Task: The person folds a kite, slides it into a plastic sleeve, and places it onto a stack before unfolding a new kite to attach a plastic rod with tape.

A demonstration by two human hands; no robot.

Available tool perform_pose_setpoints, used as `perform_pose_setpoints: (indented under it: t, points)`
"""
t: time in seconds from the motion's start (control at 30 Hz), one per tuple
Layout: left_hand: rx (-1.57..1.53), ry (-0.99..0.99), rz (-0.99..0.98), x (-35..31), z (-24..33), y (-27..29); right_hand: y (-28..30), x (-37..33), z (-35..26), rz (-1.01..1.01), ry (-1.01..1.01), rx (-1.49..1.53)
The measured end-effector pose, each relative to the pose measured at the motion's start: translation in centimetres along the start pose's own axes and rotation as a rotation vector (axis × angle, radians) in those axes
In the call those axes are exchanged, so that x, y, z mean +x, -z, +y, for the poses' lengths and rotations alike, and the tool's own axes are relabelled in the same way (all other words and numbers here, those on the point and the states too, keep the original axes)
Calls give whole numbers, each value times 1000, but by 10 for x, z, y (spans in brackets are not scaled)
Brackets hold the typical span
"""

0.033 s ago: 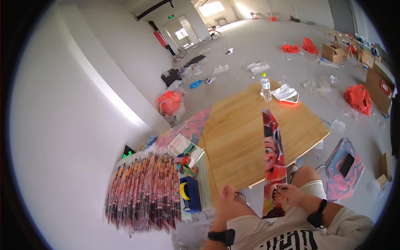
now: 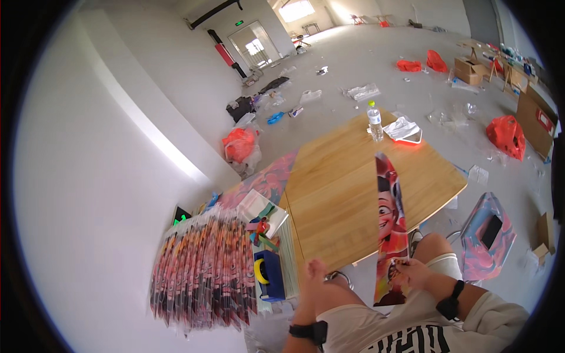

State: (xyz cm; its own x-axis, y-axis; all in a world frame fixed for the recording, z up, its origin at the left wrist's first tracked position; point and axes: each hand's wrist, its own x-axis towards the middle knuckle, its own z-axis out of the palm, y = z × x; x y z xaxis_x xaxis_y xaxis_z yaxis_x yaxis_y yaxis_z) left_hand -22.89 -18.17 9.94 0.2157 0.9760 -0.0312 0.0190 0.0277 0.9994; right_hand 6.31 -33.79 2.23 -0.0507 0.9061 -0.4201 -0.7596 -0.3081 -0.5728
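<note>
Left hand (image 2: 315, 279) drifted slightly left, empty; right hand (image 2: 416, 274) pinches the printed panel (image 2: 389, 220).

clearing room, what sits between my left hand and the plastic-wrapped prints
The blue tape dispenser with its yellow roll, in the head view.

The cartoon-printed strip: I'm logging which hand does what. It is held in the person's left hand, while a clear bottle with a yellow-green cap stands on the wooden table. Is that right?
One thing is wrong: the head view shows the cartoon-printed strip in the person's right hand, not the left. The clear bottle does stand on the wooden table.
</note>
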Motion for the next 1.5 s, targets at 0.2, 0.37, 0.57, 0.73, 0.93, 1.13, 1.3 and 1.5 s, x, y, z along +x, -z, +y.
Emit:
perform_pose_setpoints:
  t: [0.2,0.37,0.57,0.73,0.93,1.13,1.3,1.5]
  points:
    - [642,-248,154,128,-37,78,28,20,-3,179,90,72]
    - [1103,-275,82,198,-58,120,17,21,-8,203,23,152]
    - [1466,-373,293,232,-32,86,11,13,-21,245,1,254]
    - [1744,-302,203,251,-27,106,6,17,-23,223,-8,274]
    - [1854,-253,122,266,-38,122,-14,12,-42,292,-90,166]
    - [1782,-362,166,260,-29,97,-1,17,-31,218,-76,207]
    - [1677,-230,185,257,-29,106,-12,14,-36,287,-115,176]
    - [1546,-290,232,259,-17,113,-12,12,-37,286,-131,117]
